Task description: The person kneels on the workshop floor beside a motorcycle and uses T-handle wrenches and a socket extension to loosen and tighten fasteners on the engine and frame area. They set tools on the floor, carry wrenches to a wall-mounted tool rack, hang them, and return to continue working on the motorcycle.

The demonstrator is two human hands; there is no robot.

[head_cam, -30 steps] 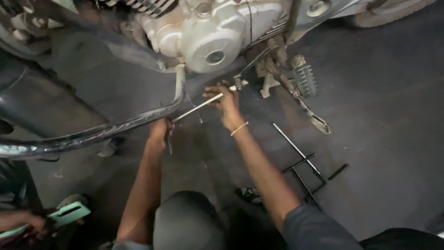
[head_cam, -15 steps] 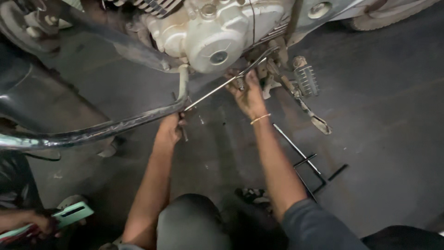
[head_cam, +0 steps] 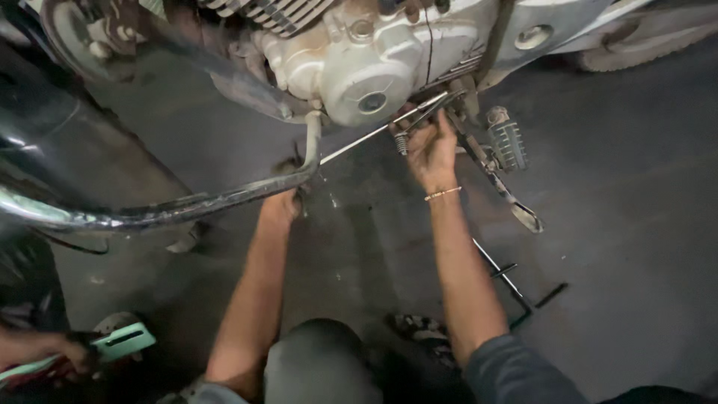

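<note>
Gripping the rod [head_cam: 359, 142] low, my left hand [head_cam: 283, 206] steadies it; right hand [head_cam: 432, 146] fingers close around its tip under the engine [head_cam: 366, 67].

The left hand [head_cam: 283, 203] is largely concealed behind the chrome exhaust pipe [head_cam: 187, 208]; its grip on the long rod [head_cam: 366, 138] cannot be confirmed. The right hand [head_cam: 431, 146] fingertips are blurred. The motorcycle engine [head_cam: 359, 52] is cropped at the top edge.
</note>
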